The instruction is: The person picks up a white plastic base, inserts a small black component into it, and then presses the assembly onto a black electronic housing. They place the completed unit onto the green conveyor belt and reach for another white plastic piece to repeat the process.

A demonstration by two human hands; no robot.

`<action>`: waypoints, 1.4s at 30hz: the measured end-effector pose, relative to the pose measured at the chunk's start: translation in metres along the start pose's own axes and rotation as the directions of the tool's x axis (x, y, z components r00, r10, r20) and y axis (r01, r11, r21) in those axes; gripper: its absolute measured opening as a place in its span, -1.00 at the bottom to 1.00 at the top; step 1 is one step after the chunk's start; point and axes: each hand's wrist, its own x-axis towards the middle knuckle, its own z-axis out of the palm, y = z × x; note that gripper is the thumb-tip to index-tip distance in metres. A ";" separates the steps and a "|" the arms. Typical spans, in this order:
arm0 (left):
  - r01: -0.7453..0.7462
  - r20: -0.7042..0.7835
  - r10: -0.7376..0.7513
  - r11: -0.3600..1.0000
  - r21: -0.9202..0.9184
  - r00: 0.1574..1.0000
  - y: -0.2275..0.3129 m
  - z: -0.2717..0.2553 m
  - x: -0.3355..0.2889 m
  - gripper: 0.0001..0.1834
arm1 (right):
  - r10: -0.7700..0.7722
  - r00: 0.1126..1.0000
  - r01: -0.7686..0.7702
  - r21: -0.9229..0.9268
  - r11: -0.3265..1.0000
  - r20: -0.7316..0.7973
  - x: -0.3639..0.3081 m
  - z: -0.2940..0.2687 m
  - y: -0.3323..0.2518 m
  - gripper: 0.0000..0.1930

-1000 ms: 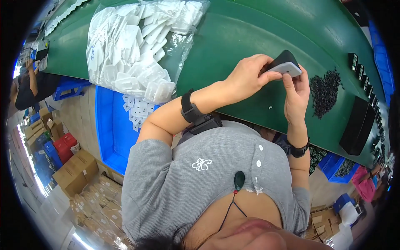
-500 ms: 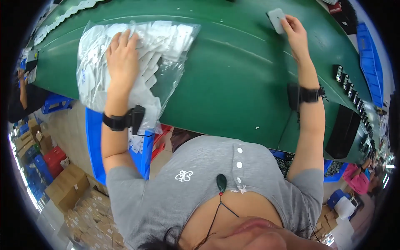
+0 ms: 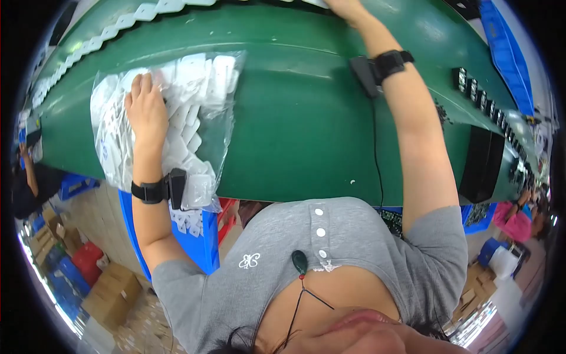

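My left hand rests with its fingers spread on a clear plastic bag full of flat white plates with rounded corners. Whether any fingertip is inside the bag is hard to see. At the far edge of the picture my right hand is partly cut off, its fingers at a white plate. This plate is beside the end of a long, overlapping row of white plates that curves away to the left. Dark wristbands with black boxes sit on both wrists.
The green table carries a row of small black parts and a black box at the right. A blue bin with white plates stands below the near edge. Cartons and another person are at the left.
My right hand has carried the white plate away from me and leftward to the row's end. My left hand stays on the bag; the whole view has shifted.
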 end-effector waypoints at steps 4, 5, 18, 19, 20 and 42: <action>0.077 0.089 -0.079 0.997 0.024 0.993 -0.003 0.016 0.007 -0.69 | -0.048 0.997 0.034 -0.215 0.976 -0.059 -0.016 0.006 -0.029 -0.66; 0.042 0.065 -0.042 0.999 0.000 0.997 -0.007 0.020 0.009 -0.69 | -0.055 0.978 0.000 -0.267 0.964 -0.200 -0.027 0.007 -0.036 -0.62; 0.295 0.045 -0.384 0.623 -0.724 0.922 0.010 -0.033 -0.004 -0.70 | 0.064 0.801 -0.064 0.020 0.998 -0.595 -0.269 -0.166 -0.024 -0.75; 0.241 0.107 -0.391 0.312 -0.919 0.914 0.029 -0.052 -0.005 -0.70 | 0.109 0.774 -0.145 -0.006 0.989 -0.624 -0.285 -0.178 -0.019 -0.76; 0.161 0.169 -0.370 -0.052 -0.986 0.913 0.041 -0.062 -0.004 -0.71 | 0.149 0.738 -0.229 -0.036 0.973 -0.658 -0.301 -0.190 -0.016 -0.77; 0.338 0.261 0.310 -0.229 -0.913 0.914 0.228 -0.106 -0.037 -0.79 | 0.294 0.836 -0.189 0.261 0.947 -0.463 -0.352 -0.158 -0.056 -0.86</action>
